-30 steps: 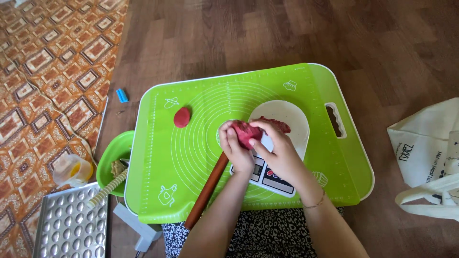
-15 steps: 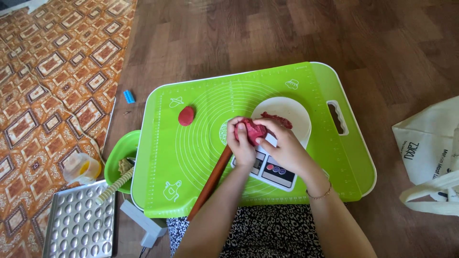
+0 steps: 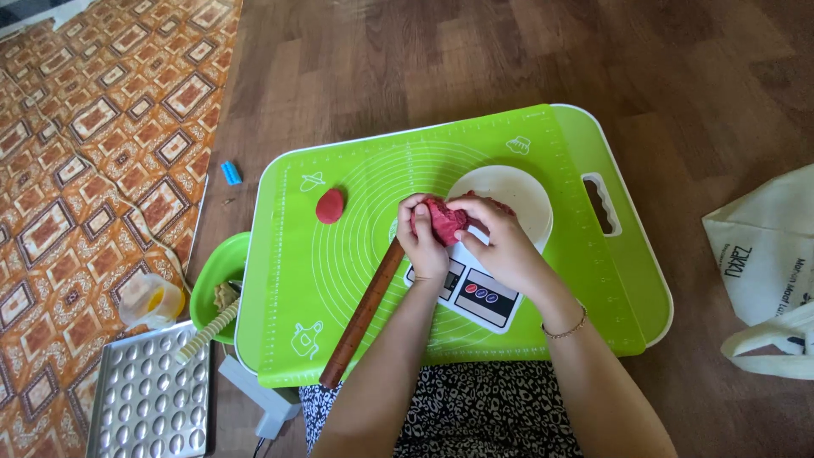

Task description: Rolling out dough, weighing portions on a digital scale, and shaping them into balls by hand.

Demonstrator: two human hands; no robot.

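Both my hands hold one lump of red dough [image 3: 444, 222] over a small white kitchen scale [image 3: 471, 293] with a round white platform [image 3: 517, 191]. My left hand [image 3: 421, 242] pinches the dough's left side. My right hand [image 3: 500, 240] grips its right side, a thin bracelet on that wrist. The scale sits on a bright green baking mat [image 3: 356, 254] laid on a green tray [image 3: 632, 254]. A small oval piece of red dough [image 3: 330, 205] lies alone on the mat to the left. A brown wooden rolling pin [image 3: 362, 315] lies diagonally beside my left forearm.
A green bowl [image 3: 212, 271] with a ridged stick sits left of the tray. A dimpled metal baking tray [image 3: 151, 399] lies at lower left, near a small plastic cup [image 3: 153, 301]. A blue clip [image 3: 231, 173] lies on the wood floor. A white cloth bag [image 3: 763, 263] is at right. A patterned rug [image 3: 93, 127] covers the left.
My hands stay on the red dough above the scale, fingers shifting slightly as they work it. The view has drifted a little; nothing else moved.
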